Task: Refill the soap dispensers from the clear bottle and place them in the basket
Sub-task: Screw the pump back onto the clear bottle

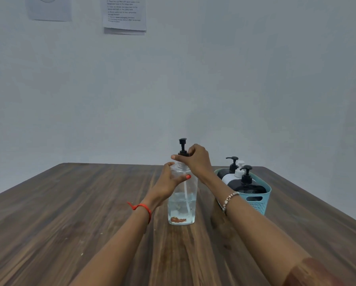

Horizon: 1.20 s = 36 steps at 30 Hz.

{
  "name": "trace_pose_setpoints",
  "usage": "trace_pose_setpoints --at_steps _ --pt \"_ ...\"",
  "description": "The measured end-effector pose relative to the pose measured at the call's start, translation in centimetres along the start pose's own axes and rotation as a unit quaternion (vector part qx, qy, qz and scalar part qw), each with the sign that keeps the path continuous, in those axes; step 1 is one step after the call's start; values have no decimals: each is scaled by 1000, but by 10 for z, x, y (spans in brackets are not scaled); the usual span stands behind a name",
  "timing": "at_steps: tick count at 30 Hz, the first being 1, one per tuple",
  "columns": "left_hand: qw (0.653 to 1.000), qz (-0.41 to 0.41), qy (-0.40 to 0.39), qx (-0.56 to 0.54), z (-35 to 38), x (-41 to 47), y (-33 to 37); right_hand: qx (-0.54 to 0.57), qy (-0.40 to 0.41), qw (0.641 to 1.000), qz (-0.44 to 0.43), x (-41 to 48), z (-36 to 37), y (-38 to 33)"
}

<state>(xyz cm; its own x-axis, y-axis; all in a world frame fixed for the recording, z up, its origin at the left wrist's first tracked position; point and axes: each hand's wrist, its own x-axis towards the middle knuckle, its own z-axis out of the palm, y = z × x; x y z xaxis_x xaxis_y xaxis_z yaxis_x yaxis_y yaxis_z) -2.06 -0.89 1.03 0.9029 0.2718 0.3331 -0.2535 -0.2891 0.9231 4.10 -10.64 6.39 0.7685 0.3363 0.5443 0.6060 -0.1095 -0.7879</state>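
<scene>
A clear bottle [182,205] stands upright in the middle of the wooden table [69,213], about a third full of clear liquid, with a tube running down inside. My left hand [170,180] grips its upper body. My right hand [195,159] is closed around the collar of its black pump top [182,146], which sits at the neck. To the right, a light blue basket [257,201] holds three dispensers: two black ones [249,185] with black pumps and a white one [229,177] between them.
The table ends at a plain grey wall [193,89] just behind the bottle. Two sheets of paper [124,15] hang high on that wall. The basket stands near the table's right edge.
</scene>
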Motion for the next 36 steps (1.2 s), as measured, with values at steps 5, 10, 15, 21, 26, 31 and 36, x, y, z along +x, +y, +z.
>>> trace_pose_setpoints --at_steps 5,10,15,21,26,31,36 --pt "1000 3 6 7 1 1 -2 78 -51 996 1 1 -2 -2" --pt "1000 10 3 15 1 1 -3 68 -25 997 13 0 -4 5" --pt "999 7 4 33 -2 4 -7 193 46 977 77 0 -5 6" --pt "1000 7 2 28 -2 7 -8 250 -9 967 54 -3 -7 4" --pt "1000 7 0 23 -1 6 -8 164 -11 986 42 -6 -8 8" --pt "1000 8 3 28 -1 6 -8 178 10 983 46 -5 -10 6" --pt "1000 10 5 27 0 5 -7 232 0 969 80 -6 -9 3"
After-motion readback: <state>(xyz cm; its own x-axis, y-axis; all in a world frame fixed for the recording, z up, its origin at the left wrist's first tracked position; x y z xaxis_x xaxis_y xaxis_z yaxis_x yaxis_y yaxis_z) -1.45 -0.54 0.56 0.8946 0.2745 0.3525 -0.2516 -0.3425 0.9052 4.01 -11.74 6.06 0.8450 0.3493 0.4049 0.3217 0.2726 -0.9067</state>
